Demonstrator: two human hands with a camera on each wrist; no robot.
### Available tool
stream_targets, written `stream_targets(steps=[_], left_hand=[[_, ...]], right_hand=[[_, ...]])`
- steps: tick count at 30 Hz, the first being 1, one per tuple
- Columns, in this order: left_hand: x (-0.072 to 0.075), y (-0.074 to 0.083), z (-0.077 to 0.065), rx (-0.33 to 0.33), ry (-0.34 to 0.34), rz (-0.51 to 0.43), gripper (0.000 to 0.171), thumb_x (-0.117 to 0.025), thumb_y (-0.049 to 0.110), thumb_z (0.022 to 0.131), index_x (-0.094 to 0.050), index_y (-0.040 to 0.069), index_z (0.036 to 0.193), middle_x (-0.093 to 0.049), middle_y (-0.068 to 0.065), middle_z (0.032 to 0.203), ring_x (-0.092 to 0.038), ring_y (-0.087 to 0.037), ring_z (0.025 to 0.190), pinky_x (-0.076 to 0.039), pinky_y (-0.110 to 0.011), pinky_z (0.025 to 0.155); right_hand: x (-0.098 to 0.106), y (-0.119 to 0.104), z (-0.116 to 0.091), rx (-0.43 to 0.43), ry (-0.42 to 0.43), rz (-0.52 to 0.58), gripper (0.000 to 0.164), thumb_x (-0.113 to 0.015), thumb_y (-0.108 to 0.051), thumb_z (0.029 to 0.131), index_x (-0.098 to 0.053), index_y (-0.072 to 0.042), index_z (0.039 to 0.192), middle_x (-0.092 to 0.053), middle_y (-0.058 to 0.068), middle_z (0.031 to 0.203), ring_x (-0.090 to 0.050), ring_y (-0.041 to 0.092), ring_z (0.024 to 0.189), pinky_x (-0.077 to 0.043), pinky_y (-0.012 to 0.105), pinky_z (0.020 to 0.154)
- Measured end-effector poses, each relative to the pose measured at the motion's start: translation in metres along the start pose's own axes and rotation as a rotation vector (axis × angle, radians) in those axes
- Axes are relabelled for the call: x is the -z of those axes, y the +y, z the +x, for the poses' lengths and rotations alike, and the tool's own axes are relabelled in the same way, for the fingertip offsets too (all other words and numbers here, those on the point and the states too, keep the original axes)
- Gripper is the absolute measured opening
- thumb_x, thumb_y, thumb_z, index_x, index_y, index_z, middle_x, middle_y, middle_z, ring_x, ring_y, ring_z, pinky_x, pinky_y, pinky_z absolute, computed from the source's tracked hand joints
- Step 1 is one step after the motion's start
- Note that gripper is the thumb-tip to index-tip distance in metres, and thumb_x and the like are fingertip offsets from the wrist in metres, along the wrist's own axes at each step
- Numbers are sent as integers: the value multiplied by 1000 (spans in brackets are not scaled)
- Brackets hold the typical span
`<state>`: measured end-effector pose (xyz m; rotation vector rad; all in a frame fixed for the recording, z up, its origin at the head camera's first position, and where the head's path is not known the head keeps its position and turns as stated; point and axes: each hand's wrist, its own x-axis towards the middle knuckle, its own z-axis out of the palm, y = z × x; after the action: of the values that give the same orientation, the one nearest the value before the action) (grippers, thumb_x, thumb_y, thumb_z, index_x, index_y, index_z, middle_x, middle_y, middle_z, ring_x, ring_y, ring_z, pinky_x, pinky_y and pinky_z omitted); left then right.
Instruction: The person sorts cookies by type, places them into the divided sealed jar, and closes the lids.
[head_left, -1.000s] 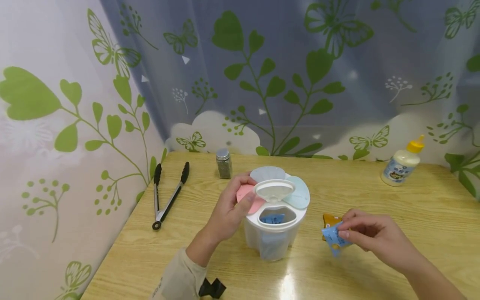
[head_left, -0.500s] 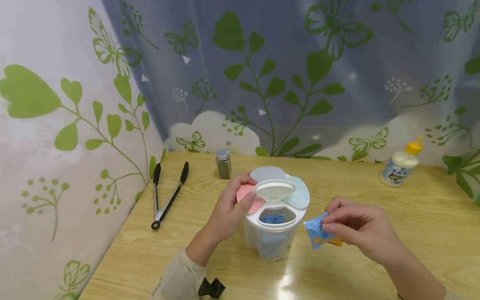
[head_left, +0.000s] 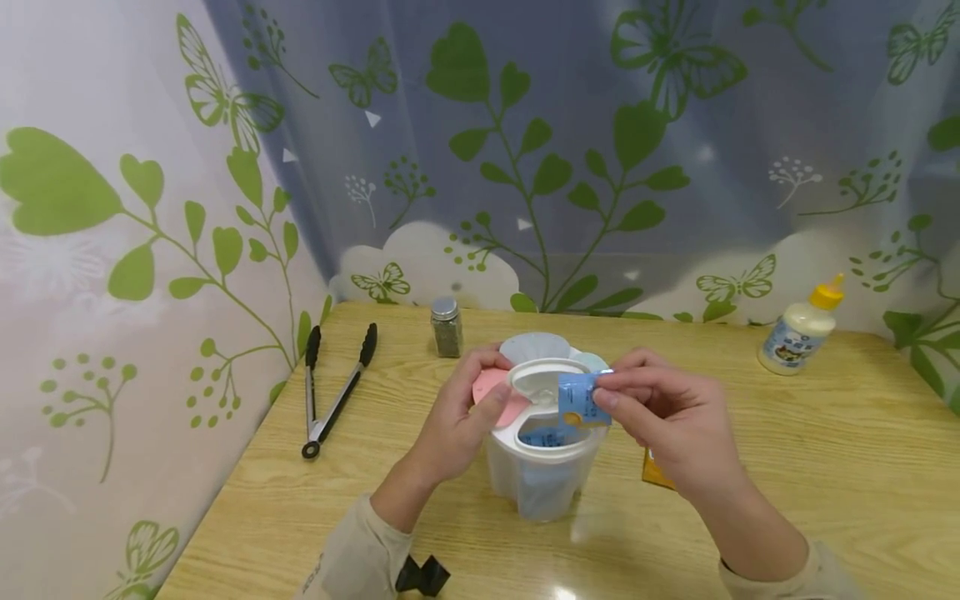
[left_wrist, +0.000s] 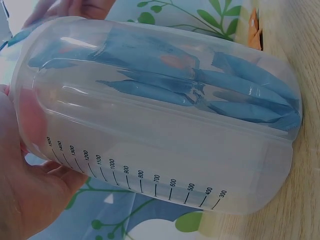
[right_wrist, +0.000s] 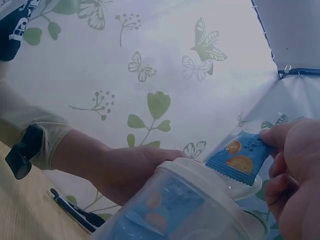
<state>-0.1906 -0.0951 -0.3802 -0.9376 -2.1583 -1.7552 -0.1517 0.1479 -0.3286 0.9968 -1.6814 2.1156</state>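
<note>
A clear storage container (head_left: 551,487) with a white top and coloured petal lids stands mid-table, its front lid (head_left: 534,385) flipped up. Blue packets (left_wrist: 150,65) fill one compartment, while the compartment beside it, marked with a printed scale, looks bare inside. My left hand (head_left: 461,417) grips the container's rim at the pink lid (head_left: 498,398). Between thumb and fingers, my right hand (head_left: 675,417) pinches a blue biscuit packet (head_left: 581,400) just over the uncovered opening. Biscuits are printed on this packet, as the right wrist view shows. An orange packet (head_left: 657,472) lies on the table, partly behind my right hand.
Black-tipped tongs (head_left: 333,408) lie spread at the left. A small spice jar (head_left: 447,329) with a metal lid stands behind the container. At the back right is a yellow-capped squeeze bottle (head_left: 799,329). Patterned curtains (head_left: 555,167) border the wooden table (head_left: 300,525).
My right hand has carried the blue biscuit packet leftward from beside the orange packet to above the container's opening. My left hand stays in place on the container.
</note>
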Motion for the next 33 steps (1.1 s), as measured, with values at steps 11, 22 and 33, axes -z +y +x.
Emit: stream_targets(steps=[11,22,33], left_hand=[[1,0,0,-23,-13,-1,25,-48,22,103,-51,6,122,-50,-12,144,-56,-23,122,-53,-30,97],[0,2,0,12,-1,-4,24,-49,21,101,-51,6,121,-51,-10,142,-54,-23,128,-49,-31,103],[0,0,0,2,19,4,23,-49,18,101,-52,6,121,-52,-11,141,-48,-25,137,-44,-31,109]], right_hand=[[-14,9,-4,71,-11,-253,28,-71,21,76,-76,2,96,-67,2,91,-39,9,57,-29,25,43],[-9,8,-14,30,-41,-530,29,-76,14,76,-79,-9,95,-63,-4,84,-35,3,52,-28,19,43],[4,13,-11,-36,14,-489,30,-60,14,90,-65,0,116,-53,3,103,-36,10,51,-33,27,45]])
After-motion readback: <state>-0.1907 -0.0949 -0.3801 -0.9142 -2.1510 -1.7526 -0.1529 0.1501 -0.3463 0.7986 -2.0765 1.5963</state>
